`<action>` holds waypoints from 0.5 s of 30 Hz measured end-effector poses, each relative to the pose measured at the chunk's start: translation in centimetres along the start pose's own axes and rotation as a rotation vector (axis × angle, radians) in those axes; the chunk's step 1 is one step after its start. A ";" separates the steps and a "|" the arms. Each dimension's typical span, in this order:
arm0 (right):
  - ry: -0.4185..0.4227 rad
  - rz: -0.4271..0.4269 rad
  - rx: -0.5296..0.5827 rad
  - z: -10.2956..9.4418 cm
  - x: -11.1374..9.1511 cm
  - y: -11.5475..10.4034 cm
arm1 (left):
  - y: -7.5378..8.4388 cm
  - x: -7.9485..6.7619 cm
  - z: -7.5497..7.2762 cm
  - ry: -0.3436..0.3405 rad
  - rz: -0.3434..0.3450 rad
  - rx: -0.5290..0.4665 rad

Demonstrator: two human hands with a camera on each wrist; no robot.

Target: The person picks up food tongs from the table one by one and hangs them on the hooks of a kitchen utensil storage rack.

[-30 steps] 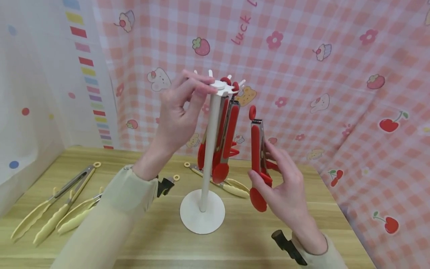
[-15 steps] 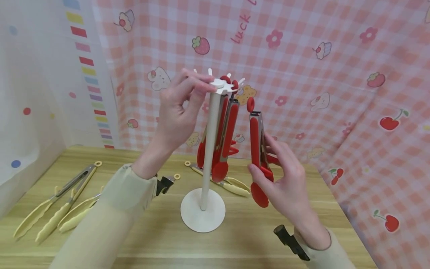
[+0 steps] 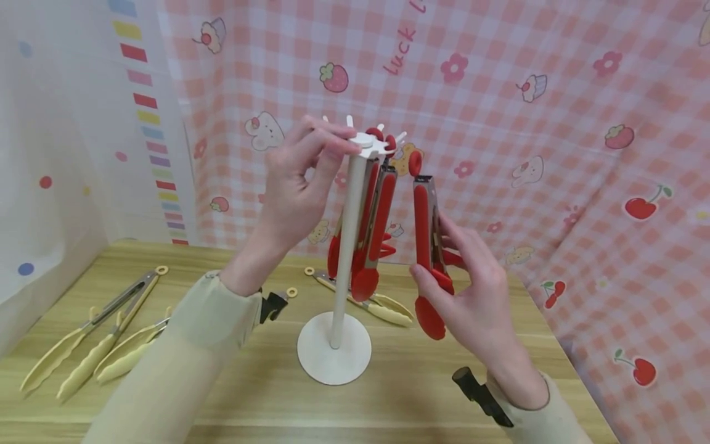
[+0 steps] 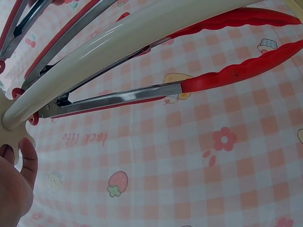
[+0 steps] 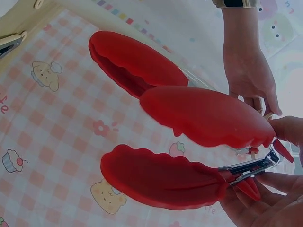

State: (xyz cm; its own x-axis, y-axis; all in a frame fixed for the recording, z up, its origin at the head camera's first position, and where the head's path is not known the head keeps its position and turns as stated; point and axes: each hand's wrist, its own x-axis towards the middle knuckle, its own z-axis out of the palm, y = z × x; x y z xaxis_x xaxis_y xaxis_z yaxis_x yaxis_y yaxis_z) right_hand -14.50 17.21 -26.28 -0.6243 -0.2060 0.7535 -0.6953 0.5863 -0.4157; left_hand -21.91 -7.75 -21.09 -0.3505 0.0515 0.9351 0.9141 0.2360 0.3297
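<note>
A white rack (image 3: 345, 259) with a round base stands upright on the table, hooks radiating from its top. My left hand (image 3: 299, 176) pinches the rim of that top between thumb and fingers. Several red-and-steel tongs (image 3: 383, 209) hang by their rings on its right and far side. My right hand (image 3: 474, 296) grips another pair of red tongs (image 3: 422, 222) around the lower handles, ring up and red heads down, right of the rack. In the right wrist view the spread heads of the held tongs (image 5: 203, 116) show; their ring stands apart from the hooks.
Yellow-headed tongs (image 3: 85, 364) lie on the wooden table (image 3: 277, 401) at the left, with another yellow pair (image 3: 119, 365) partly behind the left sleeve. Further yellow tongs (image 3: 391, 313) lie behind the rack. A pink checked cloth (image 3: 493, 154) hangs behind.
My right hand has lifted the held red tongs, bringing their ring up closer to hook height. The left hand has kept its place on the rack's top.
</note>
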 end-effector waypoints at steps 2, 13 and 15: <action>-0.005 0.008 -0.005 -0.1 0.1 -0.1 | 0.0 0.0 0.0 0.001 0.001 0.002; -0.027 0.040 -0.024 -0.3 0.6 -0.5 | 0.0 0.0 0.0 0.003 0.005 0.011; -0.027 0.044 -0.022 -0.3 0.7 -0.6 | 0.0 0.0 0.1 0.005 0.009 0.012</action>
State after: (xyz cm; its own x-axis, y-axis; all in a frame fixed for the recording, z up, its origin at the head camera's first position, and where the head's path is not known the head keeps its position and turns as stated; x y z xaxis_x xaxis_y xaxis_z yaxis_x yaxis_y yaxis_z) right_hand -14.42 16.96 -25.41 -0.6638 -0.2000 0.7206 -0.6588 0.6125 -0.4368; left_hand -21.93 -7.68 -21.07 -0.3415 0.0486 0.9386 0.9146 0.2472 0.3200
